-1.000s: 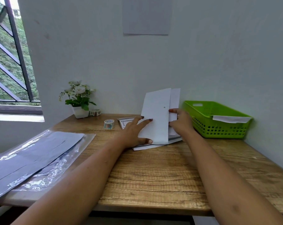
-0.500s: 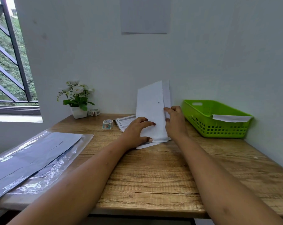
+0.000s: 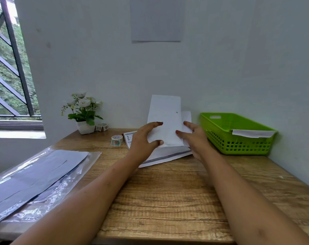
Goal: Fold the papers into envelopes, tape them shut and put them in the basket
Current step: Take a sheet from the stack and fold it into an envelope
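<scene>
The paper (image 3: pixel 165 119) now stands straighter, its fold more closed than before; left hand (image 3: pixel 144 138) and right hand (image 3: pixel 196 138) both pinch its sides; I judge taping comes next.

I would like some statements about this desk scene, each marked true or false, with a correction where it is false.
1. The left hand and the right hand both hold the upright paper. True.
2. The basket is red. False: it is green.
3. A white sheet rests on the basket's near rim. True.
4. The tape roll is in the right hand. False: it stands on the table, left of the left hand.
5. The plant stands right of the basket. False: it stands far to the left of it, near the window.
</scene>
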The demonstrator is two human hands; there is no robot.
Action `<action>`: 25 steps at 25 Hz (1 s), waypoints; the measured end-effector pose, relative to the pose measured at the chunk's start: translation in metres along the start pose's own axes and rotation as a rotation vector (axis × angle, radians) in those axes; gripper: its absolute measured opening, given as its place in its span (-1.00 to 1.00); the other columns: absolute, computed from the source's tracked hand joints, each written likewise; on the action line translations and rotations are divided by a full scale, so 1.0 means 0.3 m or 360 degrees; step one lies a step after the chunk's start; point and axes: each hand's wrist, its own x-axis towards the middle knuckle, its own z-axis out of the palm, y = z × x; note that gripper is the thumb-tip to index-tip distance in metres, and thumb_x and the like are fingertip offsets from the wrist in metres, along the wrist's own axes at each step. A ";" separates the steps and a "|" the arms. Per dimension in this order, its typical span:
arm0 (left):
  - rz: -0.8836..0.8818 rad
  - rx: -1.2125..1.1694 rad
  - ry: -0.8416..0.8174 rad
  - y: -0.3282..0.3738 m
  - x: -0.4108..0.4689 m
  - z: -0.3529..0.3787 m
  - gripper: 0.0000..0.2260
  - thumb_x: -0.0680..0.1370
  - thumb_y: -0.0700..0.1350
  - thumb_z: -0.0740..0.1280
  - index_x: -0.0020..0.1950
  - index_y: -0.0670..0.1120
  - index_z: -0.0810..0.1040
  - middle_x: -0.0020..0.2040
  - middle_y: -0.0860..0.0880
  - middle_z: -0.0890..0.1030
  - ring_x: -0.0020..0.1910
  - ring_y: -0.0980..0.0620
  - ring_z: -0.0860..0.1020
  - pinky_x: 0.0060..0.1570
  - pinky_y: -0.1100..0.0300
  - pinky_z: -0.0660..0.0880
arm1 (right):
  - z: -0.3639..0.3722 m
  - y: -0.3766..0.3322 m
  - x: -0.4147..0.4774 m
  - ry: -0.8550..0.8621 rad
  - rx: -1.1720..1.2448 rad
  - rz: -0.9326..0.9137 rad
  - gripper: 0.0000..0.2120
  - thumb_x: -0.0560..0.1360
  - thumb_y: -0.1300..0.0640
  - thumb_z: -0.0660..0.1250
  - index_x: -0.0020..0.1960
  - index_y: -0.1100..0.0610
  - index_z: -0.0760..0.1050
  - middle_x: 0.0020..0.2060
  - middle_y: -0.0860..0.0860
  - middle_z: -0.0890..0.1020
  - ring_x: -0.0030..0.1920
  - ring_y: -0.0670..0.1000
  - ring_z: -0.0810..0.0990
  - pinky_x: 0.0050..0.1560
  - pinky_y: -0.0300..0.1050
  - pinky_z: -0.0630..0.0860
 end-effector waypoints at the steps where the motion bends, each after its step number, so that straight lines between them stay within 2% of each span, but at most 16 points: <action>1: 0.0008 -0.0020 0.0018 0.006 -0.001 0.000 -0.51 0.44 -0.16 0.46 0.33 0.08 0.44 0.26 0.19 0.43 0.22 0.22 0.34 0.22 0.32 0.26 | 0.006 -0.005 0.000 0.0000 0.0048 -0.0026 -0.37 0.37 0.31 0.48 0.39 0.19 0.37 0.31 0.09 0.49 0.27 0.09 0.50 0.33 0.08 0.44; 5: 0.0037 0.0010 -0.0057 0.017 0.003 -0.013 -0.54 0.46 -0.10 0.44 0.32 0.10 0.44 0.33 0.13 0.45 0.25 0.22 0.34 0.27 0.28 0.27 | 0.012 -0.014 0.000 0.0047 0.0160 -0.0114 -0.42 0.38 0.34 0.47 0.36 0.19 0.41 0.30 0.08 0.51 0.28 0.07 0.50 0.32 0.09 0.45; 8: 0.0074 0.0060 -0.0184 0.015 0.007 -0.034 -0.60 0.45 -0.14 0.44 0.27 0.07 0.51 0.31 0.10 0.50 0.32 0.17 0.37 0.34 0.25 0.25 | 0.005 -0.019 -0.001 0.0050 0.0214 -0.0085 -0.44 0.40 0.36 0.44 0.37 0.21 0.41 0.31 0.10 0.50 0.28 0.07 0.50 0.31 0.08 0.45; 10: 0.0129 0.0166 -0.0258 0.016 0.008 -0.042 -0.65 0.46 -0.16 0.43 0.23 0.03 0.55 0.26 0.07 0.55 0.30 0.12 0.43 0.30 0.30 0.25 | 0.000 -0.019 -0.003 0.0013 0.0220 -0.0033 -0.45 0.41 0.38 0.42 0.37 0.22 0.40 0.33 0.11 0.49 0.28 0.08 0.50 0.32 0.09 0.45; 15: 0.0082 0.0359 -0.0469 0.031 0.007 -0.048 -0.75 0.51 -0.11 0.37 0.19 -0.01 0.61 0.18 0.05 0.61 0.18 0.17 0.49 0.15 0.39 0.26 | -0.002 -0.010 -0.010 -0.0092 0.0055 0.0105 -0.48 0.42 0.41 0.40 0.35 0.28 0.41 0.33 0.12 0.46 0.25 0.06 0.50 0.32 -0.01 0.44; 19: 0.0051 0.0490 -0.0603 0.028 0.000 -0.043 -0.62 0.40 0.07 0.47 0.19 0.04 0.59 0.18 0.08 0.60 0.15 0.17 0.47 0.10 0.36 0.30 | 0.000 0.001 -0.010 -0.0145 -0.0055 0.0196 -0.49 0.42 0.37 0.41 0.34 0.33 0.40 0.33 0.19 0.46 0.19 0.07 0.53 0.24 -0.09 0.48; 22: 0.0071 0.0530 -0.0589 0.036 -0.006 -0.020 -0.61 0.42 0.20 0.39 0.17 0.05 0.60 0.15 0.09 0.61 0.10 0.15 0.49 0.05 0.29 0.36 | 0.006 0.014 -0.005 -0.0149 -0.0253 0.0184 -0.52 0.41 0.31 0.45 0.31 0.29 0.45 0.34 0.16 0.46 0.23 0.06 0.50 0.28 -0.11 0.44; 25: 0.0104 0.0696 -0.0556 0.030 -0.009 0.006 -0.60 0.46 0.26 0.30 0.17 0.07 0.59 0.18 0.09 0.59 0.18 0.08 0.46 0.16 0.18 0.38 | 0.012 0.023 -0.001 -0.0160 -0.0359 0.0174 -0.51 0.40 0.27 0.47 0.30 0.25 0.47 0.34 0.14 0.47 0.30 0.10 0.47 0.34 -0.05 0.40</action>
